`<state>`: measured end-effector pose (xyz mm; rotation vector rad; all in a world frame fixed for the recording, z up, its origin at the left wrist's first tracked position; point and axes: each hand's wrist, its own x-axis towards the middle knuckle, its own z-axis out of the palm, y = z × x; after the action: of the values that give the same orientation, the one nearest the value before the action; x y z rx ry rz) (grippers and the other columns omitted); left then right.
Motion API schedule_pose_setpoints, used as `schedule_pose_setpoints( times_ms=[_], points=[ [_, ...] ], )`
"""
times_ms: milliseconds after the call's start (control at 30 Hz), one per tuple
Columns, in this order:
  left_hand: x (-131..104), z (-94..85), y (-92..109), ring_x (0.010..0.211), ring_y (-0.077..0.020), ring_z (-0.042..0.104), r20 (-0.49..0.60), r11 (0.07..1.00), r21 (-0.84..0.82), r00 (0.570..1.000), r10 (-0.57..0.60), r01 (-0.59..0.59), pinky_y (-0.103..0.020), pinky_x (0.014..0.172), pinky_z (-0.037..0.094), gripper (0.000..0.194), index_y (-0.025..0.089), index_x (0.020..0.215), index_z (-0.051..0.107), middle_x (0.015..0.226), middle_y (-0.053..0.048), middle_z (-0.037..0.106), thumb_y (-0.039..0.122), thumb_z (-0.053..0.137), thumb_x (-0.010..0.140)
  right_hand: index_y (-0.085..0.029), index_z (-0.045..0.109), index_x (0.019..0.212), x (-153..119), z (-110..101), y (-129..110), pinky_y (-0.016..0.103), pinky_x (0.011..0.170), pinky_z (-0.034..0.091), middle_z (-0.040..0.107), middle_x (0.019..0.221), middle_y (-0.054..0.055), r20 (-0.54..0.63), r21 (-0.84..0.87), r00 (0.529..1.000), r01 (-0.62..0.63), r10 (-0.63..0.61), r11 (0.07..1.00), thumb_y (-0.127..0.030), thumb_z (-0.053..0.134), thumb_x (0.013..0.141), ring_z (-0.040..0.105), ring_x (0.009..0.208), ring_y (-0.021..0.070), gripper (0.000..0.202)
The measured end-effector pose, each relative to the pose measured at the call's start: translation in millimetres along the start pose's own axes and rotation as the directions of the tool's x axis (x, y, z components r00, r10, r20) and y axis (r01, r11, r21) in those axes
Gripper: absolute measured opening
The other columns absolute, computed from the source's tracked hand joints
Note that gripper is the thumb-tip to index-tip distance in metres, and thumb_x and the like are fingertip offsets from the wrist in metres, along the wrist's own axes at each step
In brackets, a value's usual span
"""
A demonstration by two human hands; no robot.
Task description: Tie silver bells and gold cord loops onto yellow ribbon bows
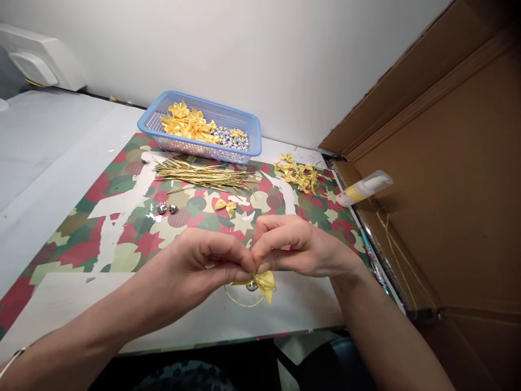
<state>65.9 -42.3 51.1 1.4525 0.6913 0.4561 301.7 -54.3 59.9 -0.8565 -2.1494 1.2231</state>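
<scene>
My left hand (209, 258) and my right hand (293, 244) meet at the front of the table, fingertips pinched together over a yellow ribbon bow (266, 282). A silver jingle bell (252, 286) sits at the middle of this bow, and a thin gold cord (244, 306) loops below it. Both pinches close at the cord just above the bell; the exact grip is hidden by the fingers. Beyond the hands lie another yellow bow (226, 207), two loose silver bells (167, 208) and a bundle of gold cords (199, 175).
At the back stands a blue basket (203, 100) with yellow bows and silver bells. Finished-looking bows with cords form a pile (299, 172) at right. A clear bottle (364, 187) leans near the cardboard wall (448, 163). Patterned paper (134, 228) covers the table.
</scene>
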Motion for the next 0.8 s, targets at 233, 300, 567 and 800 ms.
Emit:
schedule_pose_setpoints(
  times_ms=[233, 300, 567, 800],
  points=[
    [2.0, -0.2, 1.2, 0.072, -0.0113, 0.065, -0.028, 0.999, -0.035, 1.000, -0.004, 0.003, -0.018, 0.065, 0.050, 0.016, 0.023, 0.080, 0.081, 0.075, 0.003, 0.076, 0.014, 0.070, 0.087, -0.015, 0.074, 0.090, 0.7, 1.6, -8.6, 0.023, 0.060, 0.044, 0.068, 0.078, -0.001, -0.119, 0.044, 0.989, -0.086, 0.091, 0.995, -0.016, 0.075, 0.090, 0.057, 0.067, 0.0106, 0.002],
    [2.4, -0.8, 0.8, 0.069, -0.0113, 0.063, -0.057, 1.000, -0.018, 0.998, -0.014, 0.013, -0.019, 0.063, 0.049, 0.014, 0.022, 0.078, 0.080, 0.072, 0.003, 0.073, 0.016, 0.070, 0.087, -0.017, 0.074, 0.101, -3.3, 3.5, -13.0, 0.025, 0.065, 0.047, 0.074, 0.087, 0.001, -0.152, 0.032, 0.974, -0.168, 0.171, 0.985, -0.015, 0.071, 0.093, 0.063, 0.073, 0.0122, 0.009],
    [2.9, -4.0, -4.4, 0.071, -0.0133, 0.064, -0.033, 0.997, -0.059, 0.998, -0.048, 0.046, -0.021, 0.063, 0.049, 0.013, 0.023, 0.080, 0.081, 0.075, 0.001, 0.076, 0.026, 0.073, 0.089, -0.015, 0.063, 0.118, -14.7, 19.9, -27.6, 0.029, 0.079, 0.053, 0.074, 0.103, 0.004, -0.270, -0.161, 0.954, -0.178, 0.130, 0.971, -0.017, 0.081, 0.086, 0.068, 0.090, 0.0155, 0.037],
    [5.0, -6.8, -4.5, 0.077, -0.0148, 0.067, 0.012, 0.992, -0.116, 0.998, -0.055, 0.056, -0.021, 0.068, 0.053, 0.012, 0.024, 0.088, 0.084, 0.082, -0.002, 0.079, 0.029, 0.074, 0.090, -0.016, 0.062, 0.117, -15.8, 21.3, -31.9, 0.028, 0.077, 0.053, 0.073, 0.101, 0.002, -0.305, -0.165, 0.941, -0.205, 0.148, 0.965, -0.013, 0.074, 0.089, 0.066, 0.089, 0.0132, 0.030]
  ],
)
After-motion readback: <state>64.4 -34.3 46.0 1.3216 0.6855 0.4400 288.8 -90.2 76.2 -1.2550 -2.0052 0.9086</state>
